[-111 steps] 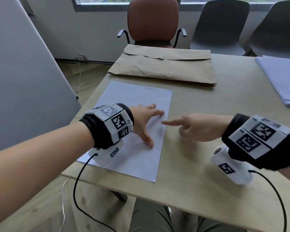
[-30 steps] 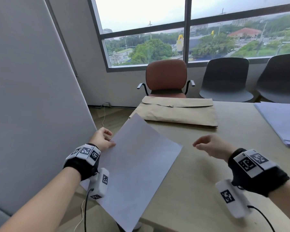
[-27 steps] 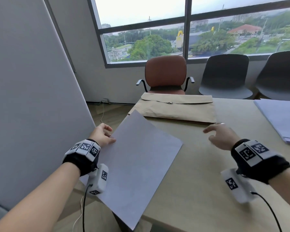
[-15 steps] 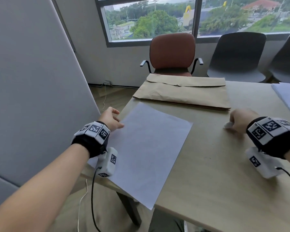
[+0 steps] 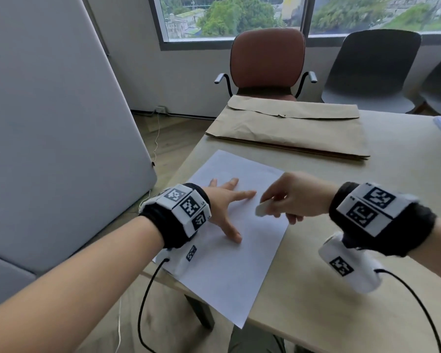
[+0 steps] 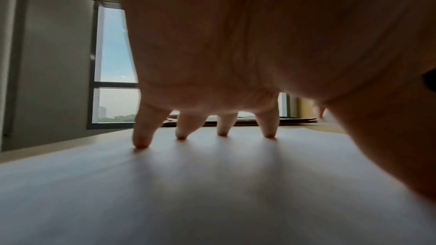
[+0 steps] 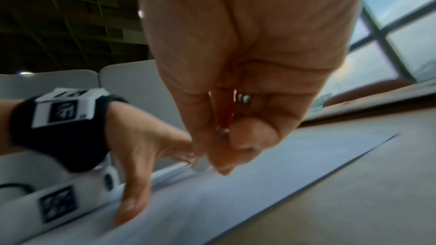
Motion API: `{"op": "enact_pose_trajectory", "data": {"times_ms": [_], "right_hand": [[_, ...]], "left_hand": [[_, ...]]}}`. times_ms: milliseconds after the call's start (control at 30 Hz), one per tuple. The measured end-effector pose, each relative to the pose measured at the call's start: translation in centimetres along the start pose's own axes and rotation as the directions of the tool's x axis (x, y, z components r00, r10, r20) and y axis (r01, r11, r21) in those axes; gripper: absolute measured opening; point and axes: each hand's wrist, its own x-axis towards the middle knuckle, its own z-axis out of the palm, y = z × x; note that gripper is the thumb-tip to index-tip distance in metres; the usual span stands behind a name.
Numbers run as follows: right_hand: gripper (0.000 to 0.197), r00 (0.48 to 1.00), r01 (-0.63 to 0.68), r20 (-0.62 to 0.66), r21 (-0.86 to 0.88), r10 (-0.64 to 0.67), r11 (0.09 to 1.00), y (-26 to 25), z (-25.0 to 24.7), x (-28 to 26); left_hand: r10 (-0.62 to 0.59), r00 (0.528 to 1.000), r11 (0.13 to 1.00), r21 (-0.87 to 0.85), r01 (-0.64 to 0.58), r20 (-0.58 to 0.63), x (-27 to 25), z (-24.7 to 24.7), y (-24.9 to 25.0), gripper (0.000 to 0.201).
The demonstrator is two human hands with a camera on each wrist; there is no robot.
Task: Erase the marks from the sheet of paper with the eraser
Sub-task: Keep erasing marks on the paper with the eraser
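The sheet (image 5: 242, 233) lies flat at the near left corner of the surface (image 5: 341, 289), one corner overhanging the near edge. The left hand (image 5: 222, 202) is palm down on the sheet, fingers straight and spread, thumb stretched toward the near side; in the left wrist view the four fingertips (image 6: 141, 142) press on the paper while the palm arches above it. It holds nothing. The right hand (image 5: 293, 197) hovers just right of the left, over the sheet's right half, wrist raised and fingers curled downward. It pinches a small white eraser (image 5: 264, 208) between thumb and fingertips, the eraser pointing toward the left hand's forefinger and close above the paper; whether it touches the sheet cannot be told. No marks can be made out on the sheet. A brown envelope (image 5: 290, 128) lies farther back on the surface.
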Motion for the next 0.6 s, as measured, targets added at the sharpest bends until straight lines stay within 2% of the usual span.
{"op": "enact_pose_trajectory", "data": {"times_ms": [167, 233, 300, 333, 433, 500, 600], "right_hand": [[0.024, 0.997, -0.009, -0.071, -0.127, -0.001, 0.992, -1.2, 1.3, 1.2], [0.03, 0.999, 0.038, -0.007, -0.158, -0.04, 0.987, -1.5, 1.7, 0.5], [0.024, 0.993, 0.077, 0.096, -0.156, -0.063, 0.985, -1.8, 2.3, -0.3], [0.022, 0.993, 0.08, 0.097, -0.165, -0.064, 0.983, -1.8, 2.4, -0.3], [0.017, 0.995, 0.035, -0.083, -0.175, -0.05, 0.984, -1.5, 2.0, 1.0], [0.019, 0.99, 0.027, -0.133, -0.164, -0.049, 0.986, -1.5, 1.9, 1.3], [0.04, 0.998, 0.056, 0.032, -0.176, -0.051, 0.983, -2.1, 2.6, 0.0]], "left_hand": [[0.002, 1.0, 0.999, 0.044, -0.004, 0.03, 0.0, 0.0, -0.1, 0.111], [0.003, 0.999, 0.998, 0.055, -0.005, 0.039, 0.2, 0.1, -0.1, 0.112], [0.001, 0.999, 0.998, 0.067, -0.004, 0.046, 0.3, 0.1, -0.1, 0.113], [-0.002, 0.999, 0.997, 0.072, -0.002, 0.047, 0.3, 0.0, -0.1, 0.113], [-0.006, 0.999, 0.995, 0.096, 0.001, 0.048, 0.2, 0.0, 0.0, 0.113], [-0.007, 0.999, 0.994, 0.105, 0.002, 0.045, 0.2, 0.0, 0.1, 0.112], [-0.009, 0.999, 0.995, 0.101, 0.004, 0.045, 0.1, 0.0, 0.2, 0.113]]}}
